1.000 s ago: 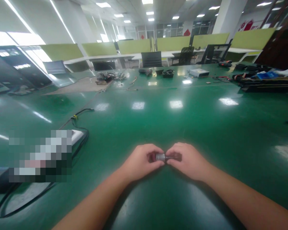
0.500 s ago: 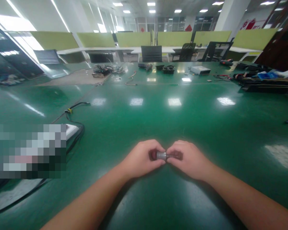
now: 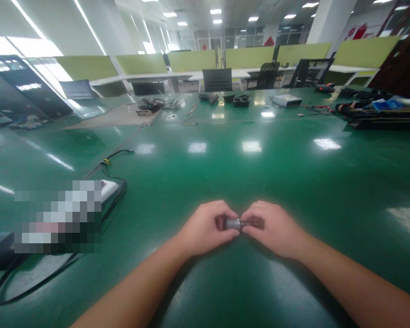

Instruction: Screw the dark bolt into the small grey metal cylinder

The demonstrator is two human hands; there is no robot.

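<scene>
A small silver metal cylinder (image 3: 233, 223) lies sideways between the fingers of my left hand (image 3: 210, 228), which is closed round it. From its right end a thin dark shaft (image 3: 248, 223) runs into my right hand (image 3: 271, 228), whose thumb and fingers pinch it. Both hands are low in the middle of the view, with their fingertips almost touching. The far end of the shaft is partly hidden by my right fingers.
The green table (image 3: 205, 177) reaches far forward. To the left are a pixelated object and a white power strip (image 3: 110, 190) with black cables. Electronic parts, a silver box (image 3: 287, 100) and dark equipment (image 3: 379, 119) lie at the back and right.
The view has shifted slightly, so the surroundings and hands appear a little further right. My hands keep the same hold on the metal piece.
</scene>
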